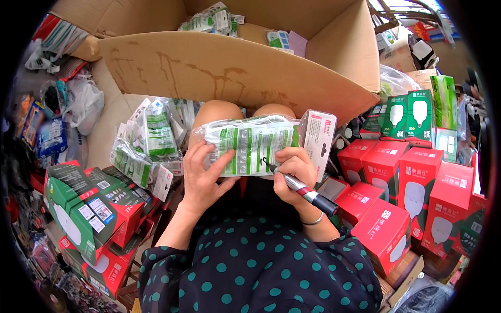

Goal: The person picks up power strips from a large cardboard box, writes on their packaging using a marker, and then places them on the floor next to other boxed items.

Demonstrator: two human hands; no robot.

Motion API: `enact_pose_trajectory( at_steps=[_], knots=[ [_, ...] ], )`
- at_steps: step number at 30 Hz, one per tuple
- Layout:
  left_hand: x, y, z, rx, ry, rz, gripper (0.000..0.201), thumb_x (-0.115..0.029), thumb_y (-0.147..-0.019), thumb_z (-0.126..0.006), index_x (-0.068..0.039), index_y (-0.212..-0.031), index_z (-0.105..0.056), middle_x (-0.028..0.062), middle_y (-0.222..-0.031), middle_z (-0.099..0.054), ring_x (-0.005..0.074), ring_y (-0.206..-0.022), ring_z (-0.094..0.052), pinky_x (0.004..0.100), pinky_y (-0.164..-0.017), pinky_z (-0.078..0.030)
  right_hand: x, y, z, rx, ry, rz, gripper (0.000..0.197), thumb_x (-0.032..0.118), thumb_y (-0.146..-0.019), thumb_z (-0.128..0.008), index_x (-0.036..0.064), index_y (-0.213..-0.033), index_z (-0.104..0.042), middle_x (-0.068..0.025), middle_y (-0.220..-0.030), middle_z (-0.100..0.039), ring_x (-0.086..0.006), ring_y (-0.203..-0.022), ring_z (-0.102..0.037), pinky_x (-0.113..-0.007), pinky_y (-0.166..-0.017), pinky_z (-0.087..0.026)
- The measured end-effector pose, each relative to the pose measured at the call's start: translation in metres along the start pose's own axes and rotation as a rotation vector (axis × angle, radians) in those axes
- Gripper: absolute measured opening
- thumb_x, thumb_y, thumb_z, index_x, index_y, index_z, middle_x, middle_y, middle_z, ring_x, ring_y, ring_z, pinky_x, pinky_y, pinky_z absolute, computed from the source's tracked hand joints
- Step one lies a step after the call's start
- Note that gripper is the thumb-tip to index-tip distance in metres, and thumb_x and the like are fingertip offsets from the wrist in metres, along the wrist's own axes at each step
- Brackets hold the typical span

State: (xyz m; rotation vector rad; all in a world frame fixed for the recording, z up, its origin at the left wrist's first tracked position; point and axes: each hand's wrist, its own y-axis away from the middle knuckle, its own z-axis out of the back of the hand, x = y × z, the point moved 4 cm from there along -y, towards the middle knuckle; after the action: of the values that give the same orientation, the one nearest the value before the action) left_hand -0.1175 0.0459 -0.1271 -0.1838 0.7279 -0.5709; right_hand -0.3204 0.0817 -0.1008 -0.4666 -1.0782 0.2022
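Across my knees lies a clear plastic packet (pixel 261 136) with a green and white label, a coiled white cord inside and a pale hang card at its right end. My left hand (pixel 202 169) grips its left side, fingers over the front. In my right hand (pixel 296 169) is a black marker pen (pixel 309 194) with red and silver bands. Its tip touches the label, where a short dark curved stroke shows. My right fingers also rest against the packet near the card.
A large open cardboard box (pixel 235 68) with similar packets inside stands ahead. More packets (pixel 151 135) are piled left of my knees. Red and green light bulb boxes (pixel 94 208) are stacked at left, and several more bulb boxes (pixel 415 193) stand at right. A white plastic bag (pixel 83 107) sits far left.
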Motion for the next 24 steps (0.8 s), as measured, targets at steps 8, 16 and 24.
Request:
enact_pose_trajectory(
  at_steps=[8,16,24],
  knots=[
    [0.000,0.000,-0.004,-0.014,0.005,0.004,0.058,-0.017,-0.056,-0.081,-0.019,-0.111,-0.062,0.0089,-0.115,-0.043,0.0329,-0.113,-0.042,0.0433,-0.093,-0.038,-0.002,-0.001,-0.001,-0.023,0.047,-0.005,0.016,0.000,-0.064,-0.064,0.0033,-0.076,-0.054,-0.0100,-0.067,-0.058,-0.0281,-0.077,-0.062,-0.034,-0.065,-0.052],
    [0.008,-0.008,0.012,-0.098,0.027,-0.136,0.055,-0.011,-0.053,-0.076,-0.014,-0.106,-0.064,0.0085,-0.103,-0.054,0.0301,-0.096,-0.055,0.0393,-0.079,-0.049,-0.010,0.006,0.033,-0.417,-0.288,-0.010,0.019,0.017,-0.081,-0.056,0.0047,-0.087,-0.042,-0.0078,-0.066,-0.049,-0.0271,-0.077,-0.056,-0.034,-0.068,-0.048],
    [0.061,0.024,0.063,-0.499,0.360,0.562,0.029,-0.003,-0.076,-0.068,-0.002,-0.101,-0.055,0.0035,-0.088,-0.061,0.0141,-0.078,-0.058,0.0249,-0.070,-0.047,-0.001,-0.005,0.088,-0.648,-0.203,0.006,0.022,0.028,-0.088,-0.047,0.0069,-0.087,-0.043,-0.0052,-0.060,-0.042,-0.0242,-0.071,-0.050,-0.033,-0.065,-0.041]
  ],
)
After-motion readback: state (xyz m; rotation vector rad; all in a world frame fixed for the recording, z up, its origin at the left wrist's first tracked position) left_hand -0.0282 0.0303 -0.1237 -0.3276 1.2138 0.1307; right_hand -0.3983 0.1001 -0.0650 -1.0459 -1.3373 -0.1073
